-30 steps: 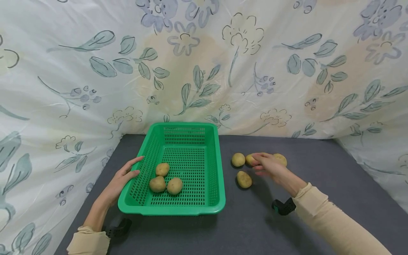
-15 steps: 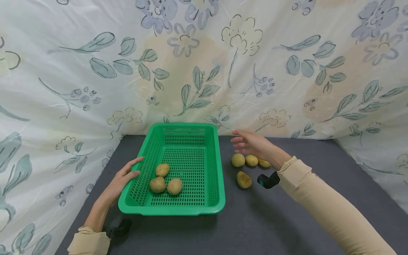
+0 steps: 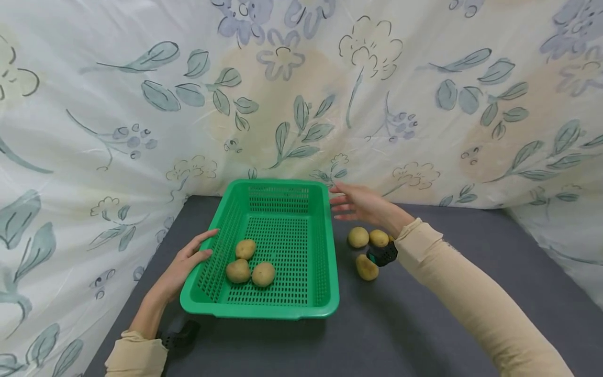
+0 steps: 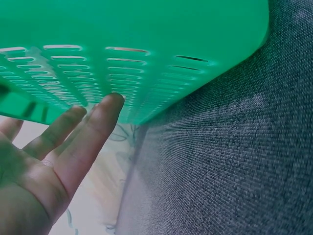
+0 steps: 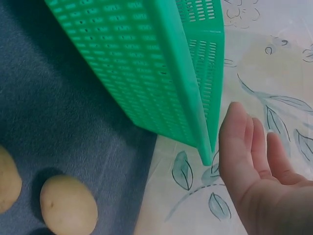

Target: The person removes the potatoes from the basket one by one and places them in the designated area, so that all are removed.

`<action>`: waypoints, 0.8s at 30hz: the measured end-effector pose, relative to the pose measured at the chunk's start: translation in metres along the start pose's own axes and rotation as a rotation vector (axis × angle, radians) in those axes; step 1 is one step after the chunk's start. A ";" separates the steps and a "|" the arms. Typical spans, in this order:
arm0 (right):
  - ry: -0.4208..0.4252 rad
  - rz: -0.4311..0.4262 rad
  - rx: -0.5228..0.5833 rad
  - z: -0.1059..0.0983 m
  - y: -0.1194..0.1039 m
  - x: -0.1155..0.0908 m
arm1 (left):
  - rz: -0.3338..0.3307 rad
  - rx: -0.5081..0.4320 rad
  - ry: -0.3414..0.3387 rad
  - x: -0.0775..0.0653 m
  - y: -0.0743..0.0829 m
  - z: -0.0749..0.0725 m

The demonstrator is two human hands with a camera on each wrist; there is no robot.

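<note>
Floral sheet (image 3: 292,84) behind a dark surface (image 3: 447,251) on my feed. My left grip (image 3: 182,264) rests relaxed on the left rim of the green basket (image 3: 332,262); my right grip (image 3: 365,205) is wide, hovering near its far right corner. Three potatoes (image 3: 238,270) sit inside, loose potatoes (image 3: 358,237) lie just right.

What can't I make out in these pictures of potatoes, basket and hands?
Head view: part of the front loose potato, covered by the black wrist camera.
Head view: whether more potatoes lie behind the right sleeve.
Left wrist view: the potatoes in the basket, hidden by its wall.
Left wrist view: part of the left hand, cut off by the picture's edges.
Right wrist view: part of one potato, cut off by the left edge.
</note>
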State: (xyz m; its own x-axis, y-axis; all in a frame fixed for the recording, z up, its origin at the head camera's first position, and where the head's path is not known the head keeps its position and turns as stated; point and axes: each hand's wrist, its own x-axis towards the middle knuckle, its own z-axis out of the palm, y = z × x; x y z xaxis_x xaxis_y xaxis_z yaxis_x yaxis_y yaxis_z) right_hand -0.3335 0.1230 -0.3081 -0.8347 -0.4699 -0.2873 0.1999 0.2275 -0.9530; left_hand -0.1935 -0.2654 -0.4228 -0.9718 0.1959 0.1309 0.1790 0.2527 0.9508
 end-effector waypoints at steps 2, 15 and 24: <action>-0.007 0.001 0.013 0.002 -0.001 0.001 | 0.003 0.002 -0.002 0.000 0.001 0.000; -0.053 0.029 0.001 0.028 -0.005 0.018 | -0.008 -0.002 -0.003 0.000 0.000 0.001; -0.099 0.045 -0.038 0.046 -0.006 0.030 | -0.010 -0.005 -0.002 0.000 0.002 0.001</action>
State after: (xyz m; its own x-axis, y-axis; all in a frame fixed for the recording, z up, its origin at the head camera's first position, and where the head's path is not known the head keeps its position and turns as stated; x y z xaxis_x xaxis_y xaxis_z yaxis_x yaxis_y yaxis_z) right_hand -0.3358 0.0682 -0.3155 -0.7703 -0.5399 -0.3395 0.2150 0.2814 -0.9352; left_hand -0.1928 -0.2644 -0.4213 -0.9732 0.1957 0.1209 0.1687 0.2501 0.9534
